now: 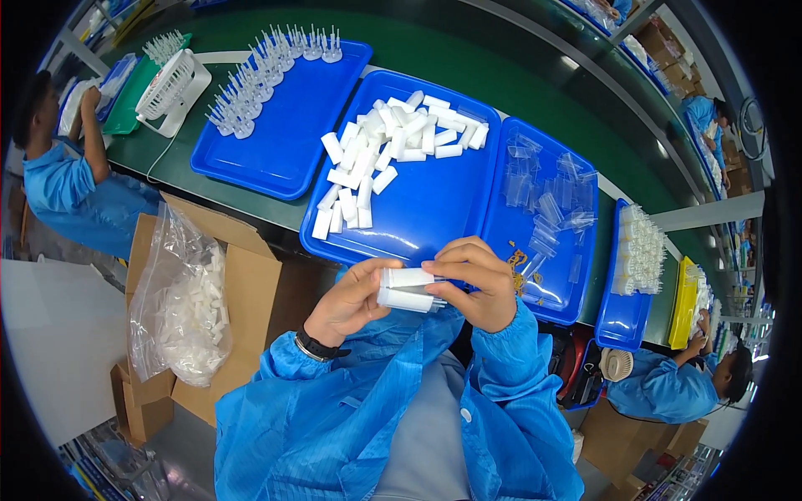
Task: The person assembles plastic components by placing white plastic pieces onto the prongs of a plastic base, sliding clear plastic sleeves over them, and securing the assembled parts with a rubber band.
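In front of my chest I hold a cluster of white plastic tubes [407,300] lying sideways, with a clear round base at its left end. My left hand [344,302] is closed around the base end. The fingers of my right hand [480,282] pinch the right end of the upper tube, where thin pins show. Just beyond, a blue tray [434,204] carries a pile of loose white tubes [386,138]. To its right, another blue tray [501,234] contains clear plastic sleeves [543,188] and small gold-coloured parts [520,265].
At the left, a blue tray [276,163] bears rows of clear pronged pieces [266,71]; a white fan [171,92] stands beside it. An open carton [251,292] with a plastic bag [192,342] sits at my left. Co-workers in blue flank the green bench.
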### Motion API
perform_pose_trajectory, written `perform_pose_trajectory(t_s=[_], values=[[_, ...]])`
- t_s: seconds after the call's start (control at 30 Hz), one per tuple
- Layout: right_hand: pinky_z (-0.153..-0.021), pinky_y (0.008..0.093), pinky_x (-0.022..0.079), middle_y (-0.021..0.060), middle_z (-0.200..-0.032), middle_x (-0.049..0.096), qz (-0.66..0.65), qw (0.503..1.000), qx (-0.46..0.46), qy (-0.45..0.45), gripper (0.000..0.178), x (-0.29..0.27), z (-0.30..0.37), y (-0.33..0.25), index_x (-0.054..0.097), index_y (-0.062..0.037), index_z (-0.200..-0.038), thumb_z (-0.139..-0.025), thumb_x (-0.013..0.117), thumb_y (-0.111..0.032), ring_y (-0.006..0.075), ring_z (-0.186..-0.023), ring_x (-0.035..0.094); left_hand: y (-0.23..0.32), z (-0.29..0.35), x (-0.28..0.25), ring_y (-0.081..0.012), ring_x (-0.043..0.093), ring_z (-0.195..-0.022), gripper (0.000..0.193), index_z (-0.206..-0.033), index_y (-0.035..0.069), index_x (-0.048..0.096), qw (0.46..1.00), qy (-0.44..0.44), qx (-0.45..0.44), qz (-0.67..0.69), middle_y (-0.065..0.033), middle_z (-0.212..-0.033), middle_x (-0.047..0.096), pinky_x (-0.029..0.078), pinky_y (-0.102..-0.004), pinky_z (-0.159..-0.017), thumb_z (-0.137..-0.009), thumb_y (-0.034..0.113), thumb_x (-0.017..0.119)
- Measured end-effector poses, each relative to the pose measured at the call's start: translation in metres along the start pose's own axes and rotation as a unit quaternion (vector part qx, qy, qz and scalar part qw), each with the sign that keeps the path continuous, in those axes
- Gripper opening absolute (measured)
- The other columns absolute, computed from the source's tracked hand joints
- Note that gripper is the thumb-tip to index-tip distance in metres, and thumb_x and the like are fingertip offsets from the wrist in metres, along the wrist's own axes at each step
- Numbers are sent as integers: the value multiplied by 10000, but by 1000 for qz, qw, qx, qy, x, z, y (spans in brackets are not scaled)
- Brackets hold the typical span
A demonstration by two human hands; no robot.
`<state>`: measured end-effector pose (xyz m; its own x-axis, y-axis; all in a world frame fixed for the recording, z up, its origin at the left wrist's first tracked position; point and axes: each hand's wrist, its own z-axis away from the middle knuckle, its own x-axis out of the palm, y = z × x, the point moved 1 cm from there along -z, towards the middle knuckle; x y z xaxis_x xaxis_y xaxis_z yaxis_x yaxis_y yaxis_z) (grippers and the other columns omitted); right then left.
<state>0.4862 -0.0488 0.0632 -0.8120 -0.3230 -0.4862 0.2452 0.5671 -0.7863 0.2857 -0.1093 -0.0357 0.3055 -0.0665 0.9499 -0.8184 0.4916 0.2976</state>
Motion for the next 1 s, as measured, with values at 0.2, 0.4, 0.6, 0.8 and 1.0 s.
perform_pose_trajectory(t_s=[0.2,0.4,0.6,0.8,1.0], values=[[-741,344,483,91,-872,659,-27,999,-22,0,304,6,5,7,721,-35,-961,-673,793,-98,254,-846,608,2,0,0,-152,635,-715,319,-1206,31,537,991,75,49,-98,-138,-1073,607,543,-224,-541,-967,242,523],[-840,381,443,93,-950,647,-49,998,-25,-13,221,-9,9,12,709,-70,-1017,-800,687,-108,282,-928,572,12,3,22,-219,642,-838,268,-997,40,558,988,12,60,-144,-130,-1142,487,589,-294,-604,-887,265,652],[-754,391,437,75,-879,615,380,902,151,137,147,-77,38,54,682,-86,-859,-719,726,-81,282,-874,541,12,0,29,-210,598,-984,282,-1019,56,521,963,55,109,-242,-98,-1101,491,589,-298,-664,-811,109,705],[-739,388,435,69,-778,551,478,838,246,90,199,-100,68,80,684,-103,-881,-699,762,-104,270,-835,513,19,2,38,-211,583,-1017,333,-1062,46,522,955,79,102,-265,-104,-1110,506,589,-306,-694,-778,11,693],[-801,373,442,102,-893,599,418,886,161,122,228,-96,54,78,666,-68,-962,-753,735,-125,290,-914,533,18,-1,42,-216,559,-1058,346,-1080,38,532,951,71,108,-279,-107,-1137,499,581,-326,-741,-775,-37,676]])
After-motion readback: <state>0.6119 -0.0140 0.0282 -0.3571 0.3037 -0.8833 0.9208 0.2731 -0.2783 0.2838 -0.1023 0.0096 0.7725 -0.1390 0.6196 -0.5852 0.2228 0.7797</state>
